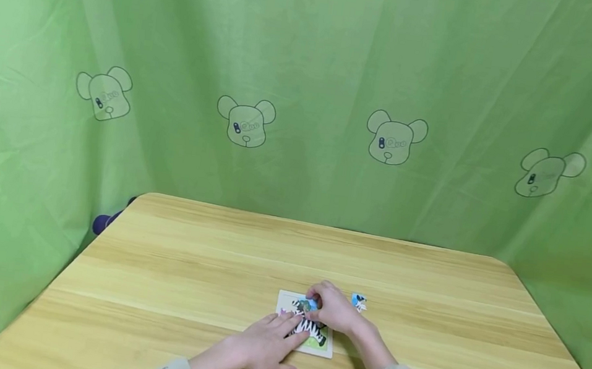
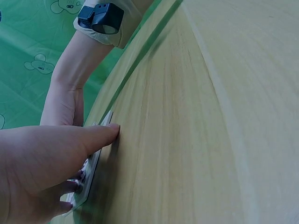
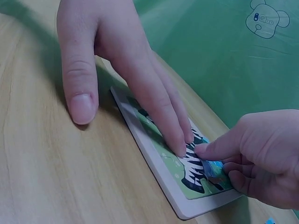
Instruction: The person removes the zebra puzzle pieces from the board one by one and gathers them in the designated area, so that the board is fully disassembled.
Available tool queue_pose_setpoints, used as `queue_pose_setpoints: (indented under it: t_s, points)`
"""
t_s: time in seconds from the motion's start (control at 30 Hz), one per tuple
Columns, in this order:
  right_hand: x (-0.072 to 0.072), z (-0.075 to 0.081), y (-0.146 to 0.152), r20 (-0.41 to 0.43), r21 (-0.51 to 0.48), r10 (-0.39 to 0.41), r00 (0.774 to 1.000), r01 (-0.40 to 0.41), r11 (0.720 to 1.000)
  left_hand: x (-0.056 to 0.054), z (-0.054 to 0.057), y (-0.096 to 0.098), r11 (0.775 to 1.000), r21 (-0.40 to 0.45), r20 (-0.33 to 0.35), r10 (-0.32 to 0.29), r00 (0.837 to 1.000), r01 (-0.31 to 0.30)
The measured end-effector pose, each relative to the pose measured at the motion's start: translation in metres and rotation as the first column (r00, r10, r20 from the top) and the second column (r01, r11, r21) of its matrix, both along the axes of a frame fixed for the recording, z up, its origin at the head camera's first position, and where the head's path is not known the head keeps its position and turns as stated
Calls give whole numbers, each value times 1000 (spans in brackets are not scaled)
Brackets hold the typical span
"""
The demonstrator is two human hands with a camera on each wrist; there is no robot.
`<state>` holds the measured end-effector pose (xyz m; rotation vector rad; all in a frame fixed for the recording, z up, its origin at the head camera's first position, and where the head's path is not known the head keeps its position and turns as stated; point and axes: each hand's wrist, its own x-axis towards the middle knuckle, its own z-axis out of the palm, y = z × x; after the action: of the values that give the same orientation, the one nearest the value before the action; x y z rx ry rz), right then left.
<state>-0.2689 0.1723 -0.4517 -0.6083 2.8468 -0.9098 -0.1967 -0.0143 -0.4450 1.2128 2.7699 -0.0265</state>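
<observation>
A square jigsaw puzzle with a zebra picture and a pale frame (image 1: 321,351) lies on the table. My left hand (image 1: 269,344) rests on its left part, fingers extended over the zebra, and the thumb is off to the side; in the right wrist view two left fingertips touch the zebra (image 3: 190,170). At the far right part of the puzzle, my right hand (image 1: 334,308) has thumb and curled fingers about a blue puzzle piece (image 3: 215,165), partly hidden by the fingers. Just right of that hand lies a loose puzzle piece (image 1: 358,302) in blue, black and white.
The wooden table (image 1: 180,256) has light grain and rounded far corners. Green curtains (image 1: 326,39) printed with bear heads hang behind it and along both sides. A dark purple object (image 1: 101,223) pokes out by the table's left edge.
</observation>
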Motion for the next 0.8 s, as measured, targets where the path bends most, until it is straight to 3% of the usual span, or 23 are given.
queue_pose_setpoints:
  t_s: [0.43,0.6,0.8]
  points:
    - [3,-3,0,-38,-38,-9,999,8,999,0,2,0,1000,10,12,1,1000,-1]
    - [6,-9,0,-87,-86,-21,996,13,996,0,1,0,1000,4,4,-2,1000,2]
    - [6,-13,-1,-64,-162,-30,997,19,987,-1,2,1,1000,-3,-35,-11,999,11]
